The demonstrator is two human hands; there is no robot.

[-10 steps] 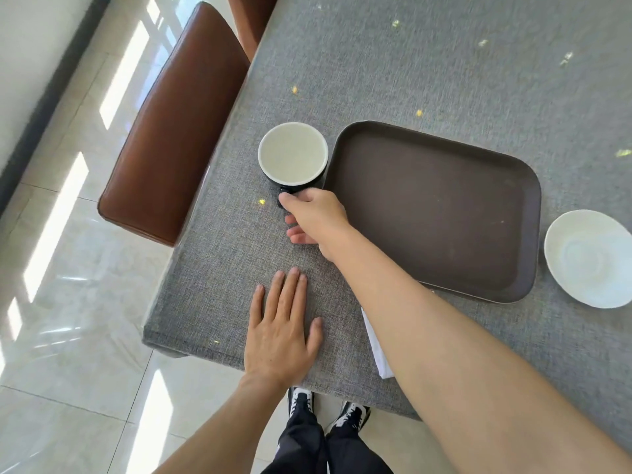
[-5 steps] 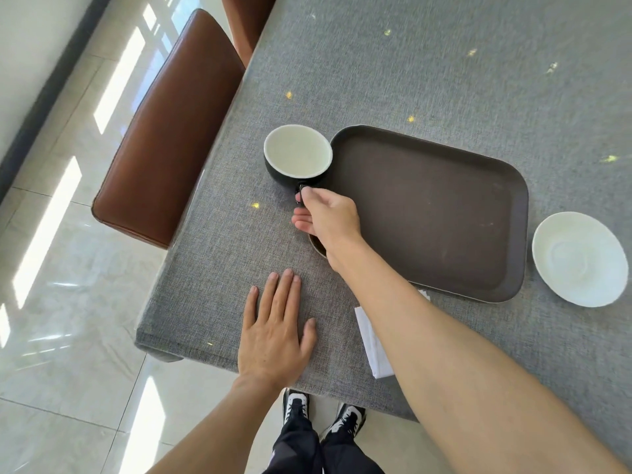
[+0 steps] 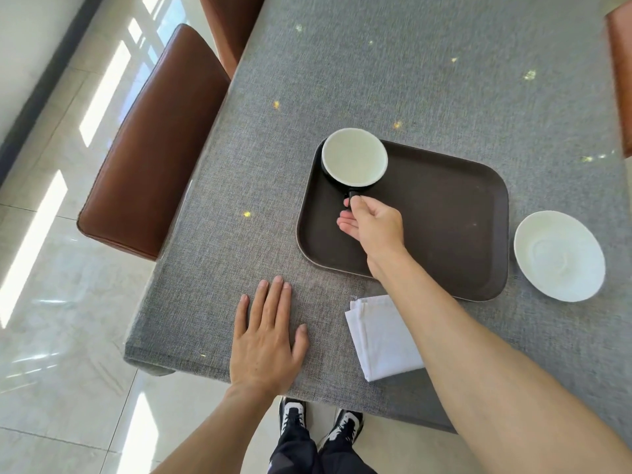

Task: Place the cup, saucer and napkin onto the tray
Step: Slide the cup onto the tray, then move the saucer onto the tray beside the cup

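A black cup (image 3: 354, 156) with a white inside is over the far left corner of the dark brown tray (image 3: 451, 206); whether it rests on the tray or hangs just above it I cannot tell. My right hand (image 3: 372, 224) pinches its handle from the near side. A white saucer (image 3: 559, 255) lies on the grey tablecloth just right of the tray. A folded white napkin (image 3: 379, 336) lies in front of the tray, partly hidden under my right forearm. My left hand (image 3: 268, 340) rests flat on the cloth near the table's front edge, fingers spread.
A brown leather chair (image 3: 154, 145) stands against the table's left side, a second one (image 3: 229, 25) behind it. Another brown chair edge (image 3: 620, 80) shows at the far right. The table's corner and front edge are close to my left hand, with tiled floor below.
My right hand has carried the cup by its handle from the cloth left of the tray to over the tray's far left corner. My left hand has stayed flat.
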